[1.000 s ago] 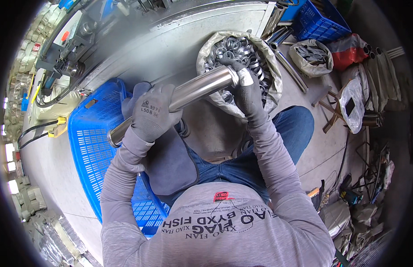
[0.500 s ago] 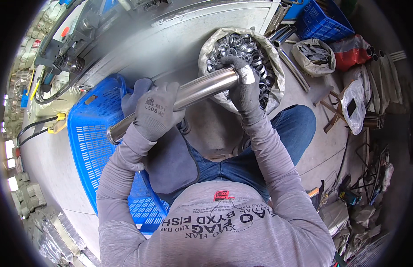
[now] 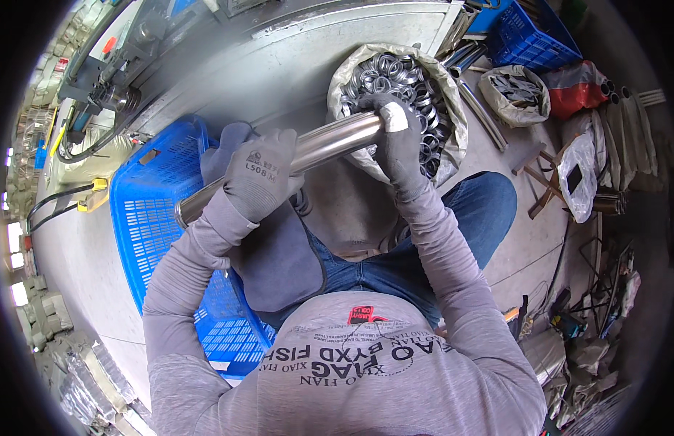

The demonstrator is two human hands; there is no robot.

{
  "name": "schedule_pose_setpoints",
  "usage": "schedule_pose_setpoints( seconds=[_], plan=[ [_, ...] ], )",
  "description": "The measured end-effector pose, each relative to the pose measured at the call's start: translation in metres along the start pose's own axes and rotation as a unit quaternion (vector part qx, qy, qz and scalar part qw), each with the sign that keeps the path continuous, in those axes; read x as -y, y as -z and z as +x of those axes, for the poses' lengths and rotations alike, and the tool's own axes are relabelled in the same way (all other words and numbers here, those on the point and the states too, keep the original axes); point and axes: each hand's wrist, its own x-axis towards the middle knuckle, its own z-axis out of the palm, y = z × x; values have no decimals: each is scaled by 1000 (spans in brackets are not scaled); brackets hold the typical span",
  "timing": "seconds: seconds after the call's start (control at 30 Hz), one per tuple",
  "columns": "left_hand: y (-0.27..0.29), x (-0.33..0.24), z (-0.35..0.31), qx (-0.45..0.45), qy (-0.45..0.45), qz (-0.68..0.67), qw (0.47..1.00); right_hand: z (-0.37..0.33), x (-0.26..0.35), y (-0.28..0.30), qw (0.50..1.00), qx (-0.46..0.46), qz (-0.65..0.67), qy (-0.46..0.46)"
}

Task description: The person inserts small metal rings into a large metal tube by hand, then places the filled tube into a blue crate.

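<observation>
A shiny metal tube [image 3: 335, 140] lies slantwise across my lap, its left end lower and nearer me. My left hand [image 3: 261, 174], in a grey work glove, is wrapped round the tube left of its middle. At the tube's right end my right hand [image 3: 397, 138], gloved the same with white on one finger, is closed round the rim. Whether a ring sits in those fingers is hidden. Just beyond that hand stands an open pale sack [image 3: 457, 145] full of metal rings [image 3: 388, 67]. A grey pad [image 3: 275, 261] covers my left thigh, under the tube.
A blue plastic basket [image 3: 126, 218] stands at my left. A white machine cabinet [image 3: 293, 51] runs along the far side. To the right are a smaller sack [image 3: 544, 109] of metal pieces, a blue crate [image 3: 533, 51], loose tubes [image 3: 482, 112] and a wooden stool [image 3: 544, 192].
The tube has shifted very slightly, its right end a little left of before. Both hands keep hold; the left hand has turned a little round the tube.
</observation>
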Motion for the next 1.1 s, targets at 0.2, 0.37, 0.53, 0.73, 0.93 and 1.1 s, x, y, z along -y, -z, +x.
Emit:
schedule_pose_setpoints(
  seconds=[0.2,0.37,0.53,0.73,0.93,1.1],
  plan=[
    [23,27,-17,-49,-68,-106,991,44,-38,52,977,-88,129,-144],
    [28,51,-35,-68,22,-144,987,19,-105,57,910,104,-382,-121],
    [31,48,-36,-73,32,-128,989,5,-131,15,833,247,-493,36],
    [48,63,-7,-74,25,1,997,23,-114,30,830,252,-498,-9],
    [97,99,140,-345,-37,187,919,44,-15,71,968,100,-63,-222],
    [145,125,238,-236,105,218,941,25,-62,91,973,64,-46,-215]
  ],
)
